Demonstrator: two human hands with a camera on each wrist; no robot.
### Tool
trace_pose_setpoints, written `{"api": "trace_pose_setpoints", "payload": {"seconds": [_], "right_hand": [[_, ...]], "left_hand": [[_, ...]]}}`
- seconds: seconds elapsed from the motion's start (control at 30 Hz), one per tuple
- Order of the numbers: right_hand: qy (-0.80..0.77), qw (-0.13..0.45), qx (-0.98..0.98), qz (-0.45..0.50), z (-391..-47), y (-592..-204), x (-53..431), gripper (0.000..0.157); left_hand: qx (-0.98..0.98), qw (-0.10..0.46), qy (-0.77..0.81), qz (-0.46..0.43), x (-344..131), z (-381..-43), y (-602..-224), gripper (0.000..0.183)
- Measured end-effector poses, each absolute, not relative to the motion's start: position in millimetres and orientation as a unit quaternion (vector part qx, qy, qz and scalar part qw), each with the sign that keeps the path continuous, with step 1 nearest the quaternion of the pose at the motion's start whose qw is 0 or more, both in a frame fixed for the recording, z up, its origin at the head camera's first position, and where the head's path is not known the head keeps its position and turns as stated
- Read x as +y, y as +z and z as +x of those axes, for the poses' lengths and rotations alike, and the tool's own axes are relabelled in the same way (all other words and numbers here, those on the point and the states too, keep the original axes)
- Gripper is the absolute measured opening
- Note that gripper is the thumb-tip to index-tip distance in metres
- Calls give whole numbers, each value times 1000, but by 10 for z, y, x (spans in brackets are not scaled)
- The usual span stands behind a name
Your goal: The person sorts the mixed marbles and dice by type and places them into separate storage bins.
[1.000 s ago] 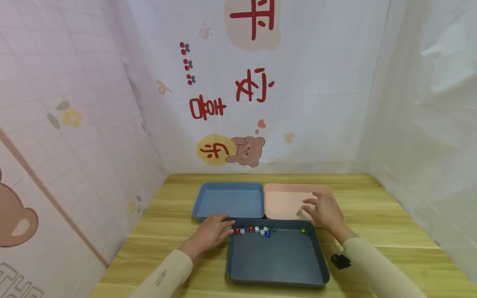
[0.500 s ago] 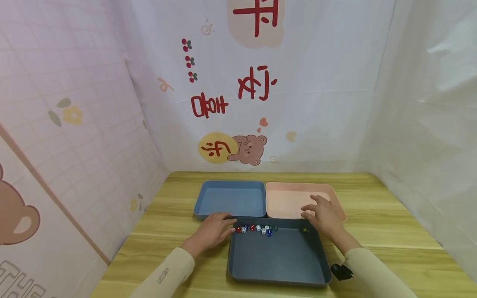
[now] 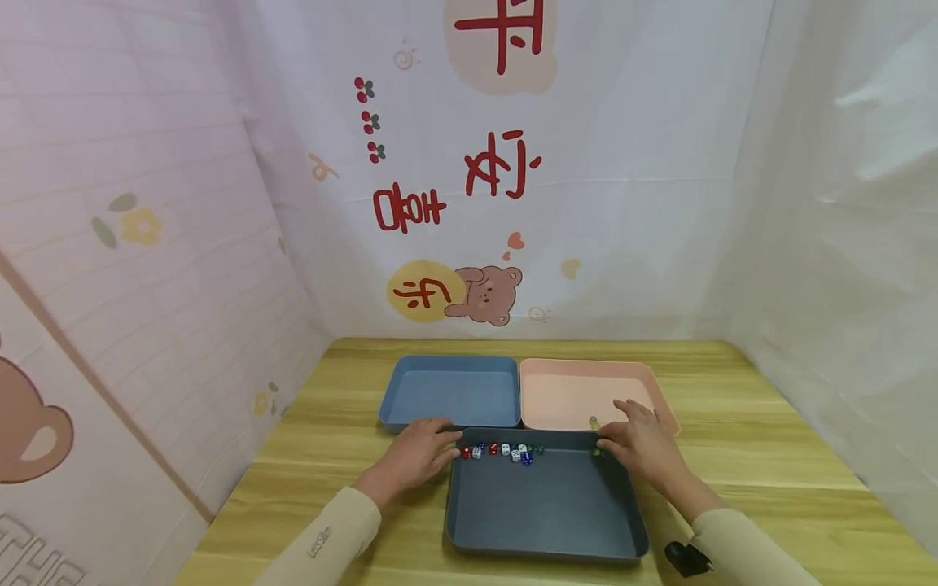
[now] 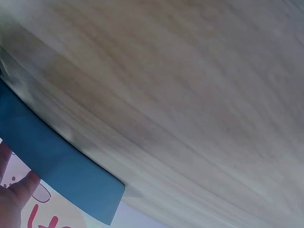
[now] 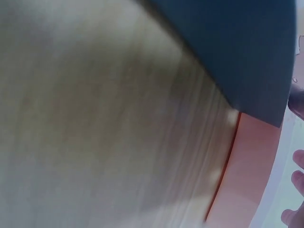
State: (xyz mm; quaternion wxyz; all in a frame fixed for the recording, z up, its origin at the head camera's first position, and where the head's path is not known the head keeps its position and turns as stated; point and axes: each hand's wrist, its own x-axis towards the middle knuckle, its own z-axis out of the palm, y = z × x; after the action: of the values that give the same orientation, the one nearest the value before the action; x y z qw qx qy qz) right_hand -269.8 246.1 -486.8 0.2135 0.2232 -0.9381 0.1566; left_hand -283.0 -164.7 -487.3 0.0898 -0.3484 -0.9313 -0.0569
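In the head view, my left hand [image 3: 419, 452] rests at the back left corner of the dark grey tray [image 3: 545, 513], fingertips at its rim, fingers relaxed. Several small dice, red, white, blue and green, lie along that tray's back wall; one is a white die [image 3: 506, 449]. My right hand [image 3: 646, 443] is over the tray's back right corner, fingers loosely spread, with thumb and fingertips close to a green die [image 3: 597, 452]. I see nothing held in it. Another small greenish die [image 3: 593, 423] shows in the pink tray [image 3: 564, 395], near its front edge.
A blue tray [image 3: 450, 395] stands behind the dark tray, side by side with the pink one. A small black object [image 3: 687, 559] is by my right sleeve. Printed white cloth hangs around the wooden table [image 3: 755, 456].
My right hand has come back from over the pink tray toward the dark tray's back right corner, near the green dice there. The left hand stays at its corner.
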Motion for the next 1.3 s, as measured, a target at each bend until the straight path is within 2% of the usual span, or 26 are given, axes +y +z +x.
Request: {"api": "trace_pose_setpoints", "payload": {"seconds": [0.27, 0.53, 1.3], "right_hand": [[117, 233, -941, 214, -2627, -4877, 2450, 10], [85, 173, -968, 164, -2543, -4867, 2347, 13], [88, 126, -979, 138, -2540, -4884, 2303, 8]], "left_hand": [[-933, 83, -62, -344, -1660, -2823, -4876, 40], [-934, 85, -62, -342, -1662, -2815, -4887, 41], [-933, 84, -69, -342, -1650, -2790, -4836, 39]]}}
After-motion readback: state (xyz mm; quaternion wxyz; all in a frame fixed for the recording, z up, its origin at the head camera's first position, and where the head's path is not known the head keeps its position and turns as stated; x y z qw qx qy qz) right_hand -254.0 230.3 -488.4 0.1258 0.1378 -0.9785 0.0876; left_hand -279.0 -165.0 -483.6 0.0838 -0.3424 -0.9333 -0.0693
